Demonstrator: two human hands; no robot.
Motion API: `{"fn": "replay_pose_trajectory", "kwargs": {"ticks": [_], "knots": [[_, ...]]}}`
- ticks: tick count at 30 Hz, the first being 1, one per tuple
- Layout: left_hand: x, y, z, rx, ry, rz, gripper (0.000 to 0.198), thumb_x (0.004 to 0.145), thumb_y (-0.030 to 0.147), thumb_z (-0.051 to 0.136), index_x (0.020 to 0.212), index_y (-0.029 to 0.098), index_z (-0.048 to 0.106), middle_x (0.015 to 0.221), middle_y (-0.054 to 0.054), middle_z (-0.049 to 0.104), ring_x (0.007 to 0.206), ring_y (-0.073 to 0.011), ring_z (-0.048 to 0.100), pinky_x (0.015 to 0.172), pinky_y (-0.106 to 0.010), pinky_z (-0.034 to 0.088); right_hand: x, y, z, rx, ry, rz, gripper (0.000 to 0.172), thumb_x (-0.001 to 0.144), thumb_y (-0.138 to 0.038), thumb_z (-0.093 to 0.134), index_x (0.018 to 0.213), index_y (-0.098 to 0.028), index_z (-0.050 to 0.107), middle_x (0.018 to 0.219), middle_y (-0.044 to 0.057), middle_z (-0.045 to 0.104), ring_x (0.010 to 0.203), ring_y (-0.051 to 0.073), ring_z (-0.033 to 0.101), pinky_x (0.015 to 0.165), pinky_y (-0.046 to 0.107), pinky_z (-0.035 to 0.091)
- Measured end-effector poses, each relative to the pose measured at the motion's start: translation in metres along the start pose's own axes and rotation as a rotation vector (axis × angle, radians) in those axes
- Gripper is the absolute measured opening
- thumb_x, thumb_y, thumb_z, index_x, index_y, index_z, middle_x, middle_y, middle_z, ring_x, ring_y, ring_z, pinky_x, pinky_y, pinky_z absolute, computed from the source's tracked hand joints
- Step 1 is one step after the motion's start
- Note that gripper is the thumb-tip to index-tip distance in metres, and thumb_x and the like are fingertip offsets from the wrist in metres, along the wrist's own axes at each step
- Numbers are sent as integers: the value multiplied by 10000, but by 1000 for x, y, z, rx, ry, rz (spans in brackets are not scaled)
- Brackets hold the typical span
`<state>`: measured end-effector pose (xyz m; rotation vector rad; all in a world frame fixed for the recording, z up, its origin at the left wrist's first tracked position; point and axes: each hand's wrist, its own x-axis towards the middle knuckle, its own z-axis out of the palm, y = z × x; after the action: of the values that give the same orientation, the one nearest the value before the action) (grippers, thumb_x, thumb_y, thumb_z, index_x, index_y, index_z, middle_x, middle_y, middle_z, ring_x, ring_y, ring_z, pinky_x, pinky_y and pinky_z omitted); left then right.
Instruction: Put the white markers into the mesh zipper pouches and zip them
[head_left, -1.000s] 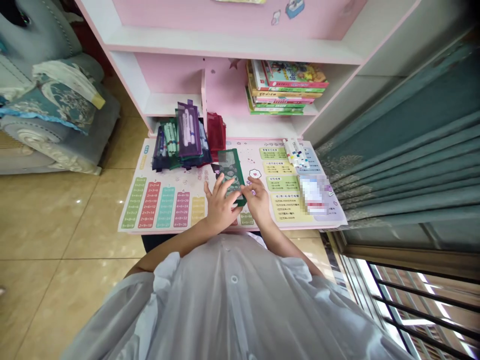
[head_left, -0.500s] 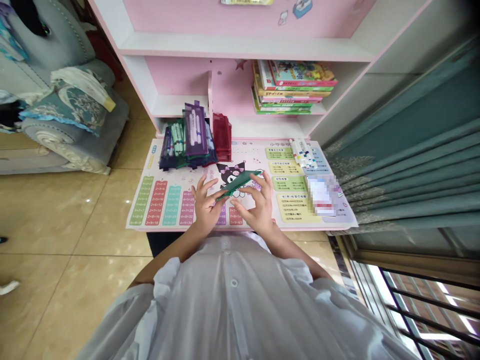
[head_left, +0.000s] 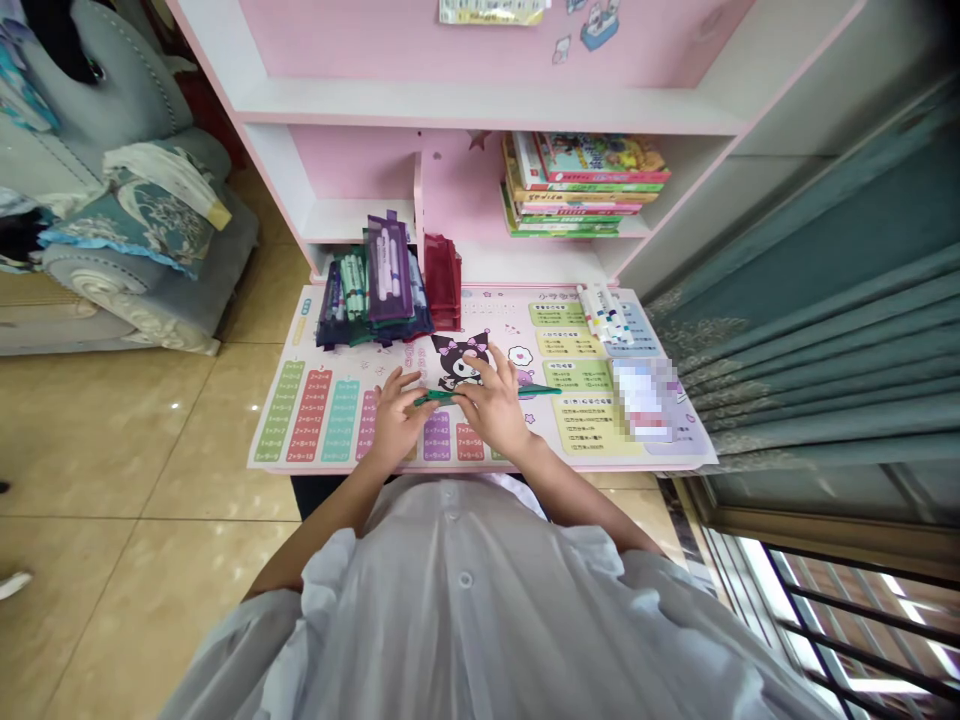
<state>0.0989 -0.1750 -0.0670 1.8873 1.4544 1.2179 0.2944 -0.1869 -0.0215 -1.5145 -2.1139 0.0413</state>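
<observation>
Hands (head_left: 396, 420) (head_left: 491, 405) on flat green pouch (head_left: 431, 398)

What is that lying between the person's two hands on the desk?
In the head view, a flat green mesh pouch lies between the left hand and the right hand, partly under the right hand, on the printed desk mat.

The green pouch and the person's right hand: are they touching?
Touching: the head view shows the right hand lying across the green pouch, its fingers covering the pouch's middle.
</observation>
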Motion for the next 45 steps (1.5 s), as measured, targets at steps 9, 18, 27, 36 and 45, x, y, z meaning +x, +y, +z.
{"fn": "replay_pose_trajectory", "kwargs": {"ticks": [9,18,27,36,45], "knots": [[9,2,-12,302,-45,113,75,865,355,733,872,289,770,1258,-75,716,1409,-345,489,1205,-697,124,4,0,15,50,-38,8,230,953,-296,599,823,-228,776,1394,123,629,1488,429,339,1114,712,325],[12,1,-17,349,-91,90,104,844,225,675,841,284,760,1307,-65,697,1435,-358,453,1193,-729,118,8,-28,19,87,-44,0,230,937,-438,635,965,-253,769,1406,117,617,1517,408,299,1192,678,247],[15,4,-22,362,-102,102,79,835,257,687,801,279,755,1284,-58,703,1439,-366,444,1182,-753,113,14,-38,17,99,-49,6,234,959,-361,580,893,-243,770,1422,108,614,1522,387,301,1192,693,219],[13,9,-26,348,-124,80,100,838,303,716,748,290,759,1252,-47,718,1434,-362,456,1181,-747,119,14,-35,23,148,40,104,188,869,-246,616,705,-235,709,1372,92,639,1531,393,288,1177,663,252],[13,7,-28,344,-128,72,68,809,316,767,744,298,770,1249,-52,720,1440,-375,443,1177,-756,108,12,-32,19,236,21,178,188,864,-248,626,688,-218,686,1372,98,643,1514,395,316,1153,686,277]]}}
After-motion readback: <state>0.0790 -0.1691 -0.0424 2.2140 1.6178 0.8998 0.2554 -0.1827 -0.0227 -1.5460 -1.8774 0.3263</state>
